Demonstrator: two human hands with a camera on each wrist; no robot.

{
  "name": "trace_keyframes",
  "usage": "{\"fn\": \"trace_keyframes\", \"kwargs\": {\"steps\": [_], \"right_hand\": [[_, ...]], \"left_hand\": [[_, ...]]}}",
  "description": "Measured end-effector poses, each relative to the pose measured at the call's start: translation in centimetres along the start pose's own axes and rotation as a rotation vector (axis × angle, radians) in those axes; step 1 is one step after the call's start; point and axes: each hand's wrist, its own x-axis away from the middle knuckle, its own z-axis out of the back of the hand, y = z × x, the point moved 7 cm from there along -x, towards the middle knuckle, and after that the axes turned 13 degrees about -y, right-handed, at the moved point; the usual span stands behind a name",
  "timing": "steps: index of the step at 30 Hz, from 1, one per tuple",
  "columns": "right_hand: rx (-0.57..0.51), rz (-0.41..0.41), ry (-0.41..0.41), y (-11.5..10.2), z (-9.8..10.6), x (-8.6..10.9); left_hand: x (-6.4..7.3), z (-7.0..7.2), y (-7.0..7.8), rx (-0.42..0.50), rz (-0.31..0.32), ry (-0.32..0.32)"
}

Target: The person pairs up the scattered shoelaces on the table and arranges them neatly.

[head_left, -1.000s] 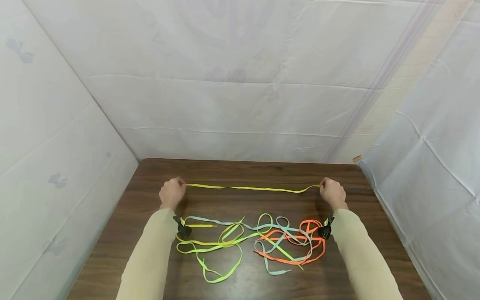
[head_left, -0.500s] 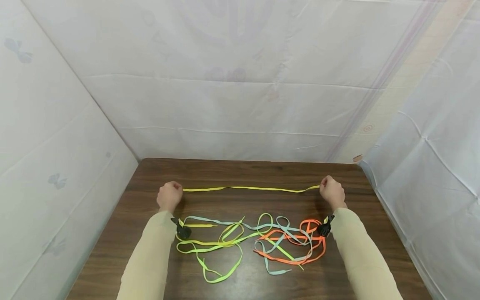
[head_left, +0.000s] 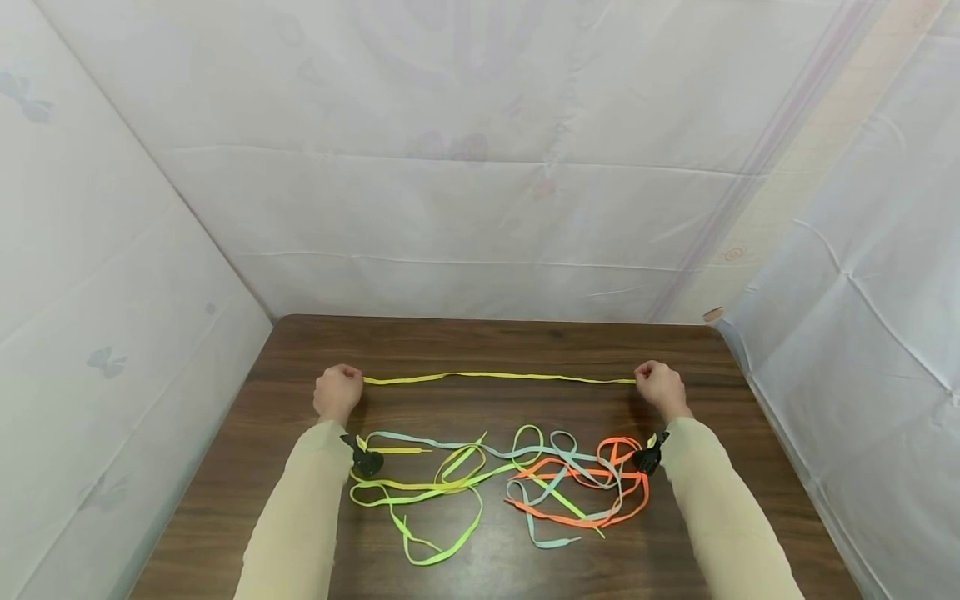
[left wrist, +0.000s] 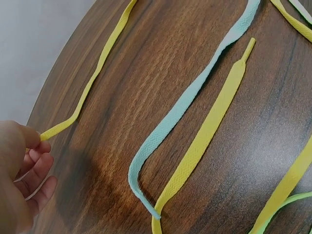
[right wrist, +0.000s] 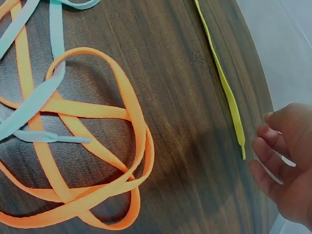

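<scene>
A yellow shoelace (head_left: 495, 375) stretches nearly straight from side to side across the far part of the table. Its left end is pinched between the thumb and finger of my left hand (head_left: 337, 392), as the left wrist view also shows. In the right wrist view, the tipped right end of the lace (right wrist: 235, 117) lies on the wood. My right hand (right wrist: 287, 156) is just beside that tip, apart from it, with fingers loosely bent and nothing between them.
Nearer me lie tangled laces: a yellow one (left wrist: 209, 122), a lime green one (head_left: 450, 556), a pale blue one (left wrist: 170, 114) and an orange one (right wrist: 87, 109). The wooden table (head_left: 487, 342) meets a white sheet wall (head_left: 465, 208) at its far edge; sheets hang at both sides.
My left hand has shifted slightly left and nearer me, straightening the lace's left part. My right hand has come down a little, the lace's right end is lower, and those fingers have let go.
</scene>
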Motion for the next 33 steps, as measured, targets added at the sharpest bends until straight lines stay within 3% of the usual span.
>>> {"fn": "trace_keyframes", "kwargs": {"steps": [7, 13, 22, 33], "right_hand": [[0.004, 0.019, -0.085, 0.1, -1.5, -0.1], [0.003, 0.044, -0.109, -0.1, -2.0, -0.1], [-0.008, 0.045, -0.145, 0.2, -2.6, 0.0], [-0.009, 0.075, -0.164, 0.4, -3.2, 0.5]], "left_hand": [[-0.1, -0.3, -0.1, 0.014, 0.02, -0.022], [0.1, -0.3, -0.1, 0.031, 0.012, -0.037], [-0.2, -1.9, -0.1, 0.02, -0.081, -0.186], [-0.2, -1.3, 0.0, -0.014, -0.165, -0.21]]}}
